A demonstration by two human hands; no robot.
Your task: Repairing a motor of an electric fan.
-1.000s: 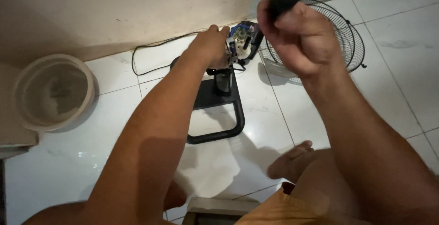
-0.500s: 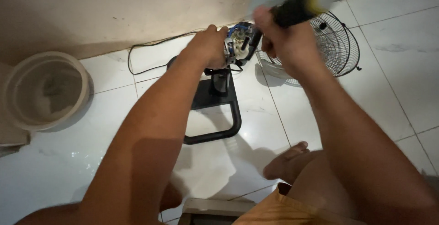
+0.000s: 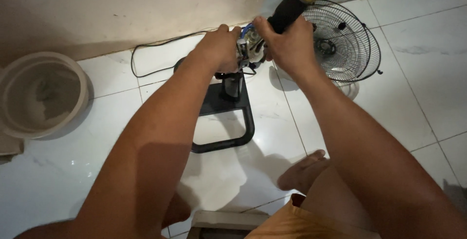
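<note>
The fan motor (image 3: 250,49) sits bare on top of its black stand (image 3: 226,115), wires showing, pinned between both hands. The left hand (image 3: 219,49) wraps around the motor's near side, steadying it. The right hand (image 3: 289,44) is clenched on a black screwdriver with a yellow cap (image 3: 292,3), its tip hidden down at the motor. The wire grille (image 3: 340,42) already lies off, flat on the floor just beyond the right hand, so the fan looks partly stripped, motor not yet freed. White glossy floor tiles (image 3: 428,73), a beige wall (image 3: 121,10), a round beige basin (image 3: 41,95) well left of the left hand.
</note>
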